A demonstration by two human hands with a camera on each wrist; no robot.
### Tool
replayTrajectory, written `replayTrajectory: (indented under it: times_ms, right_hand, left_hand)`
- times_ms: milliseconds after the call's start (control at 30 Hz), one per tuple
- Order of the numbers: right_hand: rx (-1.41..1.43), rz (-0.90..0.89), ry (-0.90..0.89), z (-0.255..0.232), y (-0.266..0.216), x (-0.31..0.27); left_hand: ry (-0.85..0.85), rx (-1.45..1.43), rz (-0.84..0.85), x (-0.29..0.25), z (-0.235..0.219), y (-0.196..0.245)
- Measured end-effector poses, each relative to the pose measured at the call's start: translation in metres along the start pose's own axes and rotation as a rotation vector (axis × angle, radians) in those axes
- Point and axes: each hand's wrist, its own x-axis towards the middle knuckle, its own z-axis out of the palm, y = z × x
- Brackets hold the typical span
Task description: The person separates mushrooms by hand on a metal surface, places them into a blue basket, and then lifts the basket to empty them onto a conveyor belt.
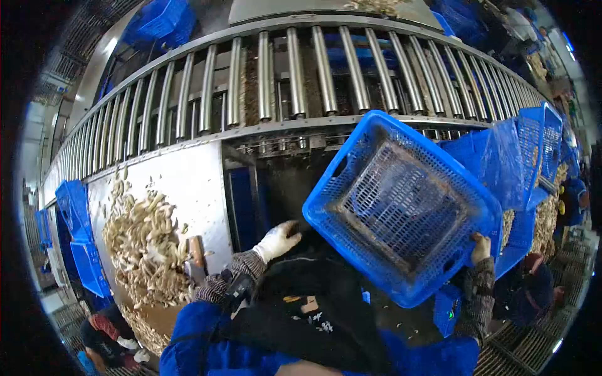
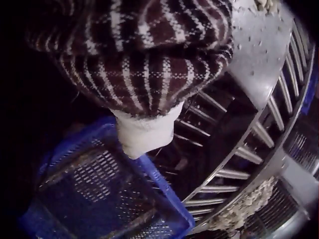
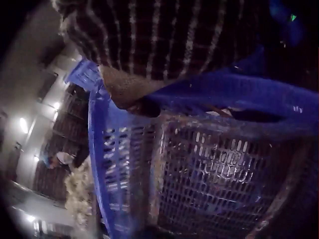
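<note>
A blue perforated crate, with brown residue along its inner edges, is tilted in front of the body in the head view. My right hand grips its right rim, and in the right wrist view the glove lies over the rim of the crate. The white-gloved left hand is beside the crate's left corner, fingers relaxed and slightly bent, holding nothing. In the left wrist view the glove overlaps the crate's edge; its fingertips are hidden there.
A curved roller conveyor runs across the front. On the left, a metal table bears a heap of pale pieces and a brown-handled tool. More blue crates stand at the right; people are at the lower left and right.
</note>
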Motion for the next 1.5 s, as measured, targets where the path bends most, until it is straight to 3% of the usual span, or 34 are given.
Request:
replayTrajectory:
  times_ms: [67,167,233,300,333,433,567,633,667,733,767,800,833,933,1000,1067,1100,1133,1167,1233,1300,1367,1433,1467,1500]
  right_hand:
    - [-0.017,0.144,0.201,0.016,0.018,0.012]
    - [0.005,0.260,0.232,0.003,0.011,0.015]
    - [-0.002,0.222,0.228,-0.019,0.022,0.019]
    - [-0.057,0.241,0.186,-0.023,0.006,0.018]
    - [-0.084,0.235,0.299,-0.017,0.004,0.020]
    - [-0.219,0.275,0.236,-0.024,0.035,0.064]
    - [-0.353,0.420,0.177,0.044,0.044,0.115]
    - [-0.061,0.331,0.207,0.069,0.075,0.143]
    - [-0.475,0.078,0.084,0.069,0.109,0.161]
    - [-1.083,-0.100,-0.033,0.089,0.107,0.173]
    - [-1.272,-0.016,-0.049,0.132,0.087,0.174]
    - [-1.264,-0.022,-0.022,0.155,0.095,0.192]
    - [-1.206,-0.064,0.008,0.186,0.107,0.207]
    - [-1.022,-0.139,-0.014,0.284,0.155,0.259]
    - [-0.676,-0.084,-0.042,0.370,0.150,0.284]
    - [-0.009,0.096,-0.131,0.454,0.145,0.296]
    - [0.351,0.217,-0.207,0.490,0.141,0.292]
    - [0.608,0.323,-0.318,0.524,0.139,0.287]
    - [0.781,0.427,-0.458,0.554,0.141,0.278]
    - [0.905,0.620,-0.768,0.608,0.155,0.242]
    - [0.729,0.730,-0.987,0.641,0.176,0.176]
    - [0.262,0.695,-1.042,0.655,0.187,0.077]
    - [-0.155,0.619,-1.128,0.655,0.167,-0.030]
    - [-0.331,0.522,-1.217,0.656,0.164,-0.075]
    - [-0.719,0.001,-1.406,0.657,0.138,-0.120]
  left_hand:
    - [-0.123,0.130,-0.001,0.014,0.015,0.001]
    - [-0.160,0.112,-0.039,0.024,0.017,0.005]
    - [-0.124,0.161,-0.030,0.033,0.017,-0.010]
    - [-0.110,0.112,-0.165,0.036,0.011,-0.008]
    - [-0.067,0.104,-0.187,0.040,0.014,-0.018]
    - [-0.043,0.078,-0.258,0.057,0.021,-0.030]
    - [-0.075,0.043,-0.226,0.076,0.025,-0.018]
    - [0.008,0.013,-0.227,0.073,0.021,-0.002]
    - [0.041,0.024,-0.197,0.069,0.018,-0.001]
    - [0.086,-0.002,-0.161,0.057,0.015,-0.020]
    - [0.108,-0.042,-0.174,0.051,0.014,-0.028]
    - [0.125,-0.005,-0.238,0.045,0.009,-0.019]
    - [0.144,0.029,-0.321,0.034,0.006,-0.011]
    - [0.163,0.015,-0.364,0.021,0.015,-0.044]
    - [0.148,0.008,-0.381,0.007,0.012,-0.039]
    - [0.130,-0.017,-0.429,0.004,0.005,-0.025]
    - [0.150,-0.091,-0.421,-0.005,0.012,-0.046]
    - [0.166,-0.137,-0.442,-0.012,0.009,-0.039]
    - [0.185,-0.184,-0.460,-0.017,0.003,-0.030]
    - [0.266,-0.264,-0.486,-0.040,0.016,-0.065]
    - [0.369,-0.287,-0.487,-0.067,0.018,-0.075]
    - [0.316,-0.569,-0.772,-0.080,-0.030,0.002]
    - [0.449,-0.345,-0.476,-0.116,0.002,-0.058]
    - [0.527,-0.348,-0.411,-0.135,0.002,-0.060]
    - [0.613,-0.337,-0.344,-0.151,0.002,-0.058]
